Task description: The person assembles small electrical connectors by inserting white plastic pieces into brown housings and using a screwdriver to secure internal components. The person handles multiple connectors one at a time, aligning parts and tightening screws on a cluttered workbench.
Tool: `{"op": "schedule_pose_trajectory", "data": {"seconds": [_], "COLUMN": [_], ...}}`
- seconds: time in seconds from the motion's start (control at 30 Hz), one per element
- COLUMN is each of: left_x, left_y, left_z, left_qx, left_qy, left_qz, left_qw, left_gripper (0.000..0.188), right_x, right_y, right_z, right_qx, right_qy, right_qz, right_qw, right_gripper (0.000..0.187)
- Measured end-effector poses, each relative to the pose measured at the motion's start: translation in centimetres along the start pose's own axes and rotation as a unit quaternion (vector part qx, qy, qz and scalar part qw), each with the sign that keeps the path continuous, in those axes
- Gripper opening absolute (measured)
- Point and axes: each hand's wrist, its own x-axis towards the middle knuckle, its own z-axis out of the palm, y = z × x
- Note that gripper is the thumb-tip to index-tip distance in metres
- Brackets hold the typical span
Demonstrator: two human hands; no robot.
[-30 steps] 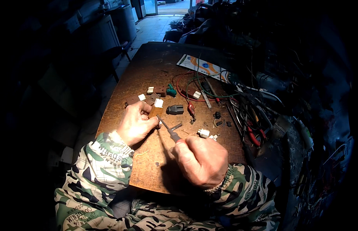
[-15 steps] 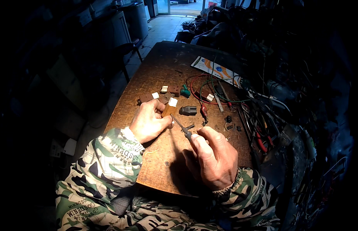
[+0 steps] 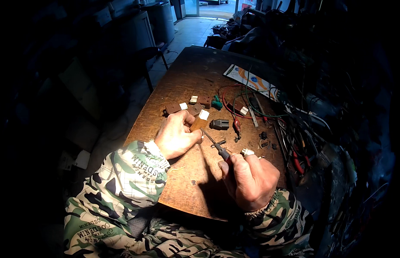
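Note:
My left hand point(image 3: 176, 135) is closed around a small brown block with a white end point(image 3: 198, 123), holding it just above the worn wooden table point(image 3: 183, 195). In my right hand point(image 3: 255, 178) is a thin screwdriver point(image 3: 215, 143) with a dark handle. Its shaft slants up and left, and the tip meets the near end of the block beside my left thumb; the exact contact point is too small to make out. A black plug-like connector point(image 3: 219, 124) lies just right of the block. Past the knuckles of my right hand sits a small white connector point(image 3: 247, 152).
Similar brown blocks point(image 3: 173, 108) lie beyond my left hand, near a green clip point(image 3: 216, 102). Red and green leads run to a red crocodile clip point(image 3: 237, 124). A printed white packet point(image 3: 251, 81) lies farther back. Red-handled pliers point(image 3: 298, 163) and cables crowd the right edge.
The whole view has shifted slightly, so everything appears farther right. My right hand sits a little lower relative to the table, uncovering the small white connector. Both grips stay the same.

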Motion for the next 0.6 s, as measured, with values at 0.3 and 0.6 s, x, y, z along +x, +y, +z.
{"op": "schedule_pose_trajectory", "data": {"seconds": [0.3, 0.6], "left_x": [-0.3, 0.1], "left_y": [1.1, -0.2], "left_z": [-0.1, 0.0], "left_qx": [0.016, 0.000], "left_qy": [-0.009, -0.006], "left_qz": [-0.026, -0.016], "left_qw": [1.000, 1.000], "left_gripper": [0.030, 0.029], "right_x": [-0.3, -0.2], "right_y": [-0.5, -0.2], "right_z": [-0.5, -0.8], "right_qx": [0.015, 0.029], "right_qy": [-0.048, -0.077], "right_qz": [0.038, 0.030], "right_qw": [0.998, 0.996], "right_gripper": [0.038, 0.032]}}
